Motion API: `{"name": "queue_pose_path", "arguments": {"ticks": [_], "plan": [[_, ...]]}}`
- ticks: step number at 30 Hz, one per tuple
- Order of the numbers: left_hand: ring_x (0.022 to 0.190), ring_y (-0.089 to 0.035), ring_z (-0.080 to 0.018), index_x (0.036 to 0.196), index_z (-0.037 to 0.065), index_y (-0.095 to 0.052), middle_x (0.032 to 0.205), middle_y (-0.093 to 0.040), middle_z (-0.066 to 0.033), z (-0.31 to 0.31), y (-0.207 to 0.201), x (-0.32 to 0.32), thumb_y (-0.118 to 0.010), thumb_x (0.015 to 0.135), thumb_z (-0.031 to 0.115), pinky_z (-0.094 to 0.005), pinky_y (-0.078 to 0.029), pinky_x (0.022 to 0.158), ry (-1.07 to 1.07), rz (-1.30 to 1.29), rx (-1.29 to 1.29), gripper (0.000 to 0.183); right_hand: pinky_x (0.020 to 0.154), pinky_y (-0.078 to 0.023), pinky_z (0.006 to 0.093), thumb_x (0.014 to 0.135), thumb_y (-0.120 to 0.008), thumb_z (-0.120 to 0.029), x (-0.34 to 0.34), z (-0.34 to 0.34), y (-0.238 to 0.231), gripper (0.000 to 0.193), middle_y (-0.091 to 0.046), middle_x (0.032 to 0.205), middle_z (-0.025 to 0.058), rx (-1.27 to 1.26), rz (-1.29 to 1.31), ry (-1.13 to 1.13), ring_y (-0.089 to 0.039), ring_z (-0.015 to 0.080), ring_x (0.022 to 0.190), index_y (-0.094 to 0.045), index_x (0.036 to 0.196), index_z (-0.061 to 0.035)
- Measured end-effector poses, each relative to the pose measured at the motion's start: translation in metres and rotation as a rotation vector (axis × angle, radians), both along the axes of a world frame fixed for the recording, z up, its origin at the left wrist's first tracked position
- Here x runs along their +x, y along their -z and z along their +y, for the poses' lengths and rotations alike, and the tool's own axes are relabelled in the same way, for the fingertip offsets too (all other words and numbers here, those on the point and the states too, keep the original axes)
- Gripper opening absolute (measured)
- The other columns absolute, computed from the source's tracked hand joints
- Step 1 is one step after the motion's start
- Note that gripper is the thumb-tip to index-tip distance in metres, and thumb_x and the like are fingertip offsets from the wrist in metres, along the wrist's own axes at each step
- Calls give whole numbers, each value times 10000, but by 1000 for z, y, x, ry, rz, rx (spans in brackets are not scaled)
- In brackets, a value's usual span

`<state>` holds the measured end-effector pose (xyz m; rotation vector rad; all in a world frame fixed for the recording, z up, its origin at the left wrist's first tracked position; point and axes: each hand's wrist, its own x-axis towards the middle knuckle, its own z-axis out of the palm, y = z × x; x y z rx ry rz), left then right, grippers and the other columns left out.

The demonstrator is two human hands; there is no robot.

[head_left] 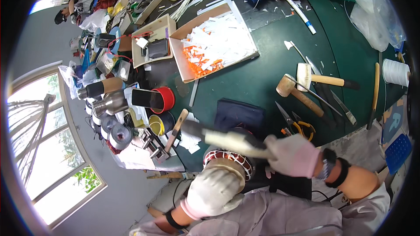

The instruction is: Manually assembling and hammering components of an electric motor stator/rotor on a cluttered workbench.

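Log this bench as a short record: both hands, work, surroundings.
left grip: gloved, laid over the beige side of the wound piece
right grip: gloved, closed on a pale-and-dark tool, blurred
wound piece: red-brown coil, white lacing, near table edge
box: white strips, some orange strips
mallets: two, one white-headed
phone: beside red ring
table: green

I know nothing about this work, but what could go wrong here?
The left hand lies right beside the copper windings, so the blurred tool in the right hand might hit it. The tool also appears close to the windings, so a slip could perhaps scrape them.
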<state>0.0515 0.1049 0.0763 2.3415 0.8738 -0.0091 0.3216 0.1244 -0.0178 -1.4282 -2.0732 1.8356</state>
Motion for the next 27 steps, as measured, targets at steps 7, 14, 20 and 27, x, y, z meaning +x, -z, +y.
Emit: {"name": "queue_pose_path", "arguments": {"ticks": [7,14,20,27], "plan": [[940,-717,-264,982,144,-808,1018,-744,-23,-8,11,5,-846,608,284,-424,-562,815,-216,1,167,401,682,-574,522,885,-726,-253,-8,-30,14,375,-690,742,231,-151,-37,-4,-734,439,764,-562,1096,10],[965,-714,-251,992,133,-798,1060,-751,-36,7,7,-9,-840,678,319,-413,-561,872,52,-70,99,367,650,-592,495,883,-681,-183,-15,-29,12,283,-688,722,231,95,0,63,-733,443,724,-564,1041,20],[973,-693,-280,1008,129,-788,1009,-732,-39,10,4,-8,-843,659,285,-426,-561,890,31,-12,57,386,644,-566,511,866,-737,-212,2,28,-2,309,-698,762,227,60,29,234,-722,465,769,-585,1014,14],[952,-716,-244,923,132,-788,1033,-750,-20,5,11,-7,-814,650,241,-423,-569,822,-145,-17,174,295,760,-582,536,895,-659,-180,-4,22,5,305,-718,819,262,-186,6,-123,-739,453,844,-549,1086,31]]}}
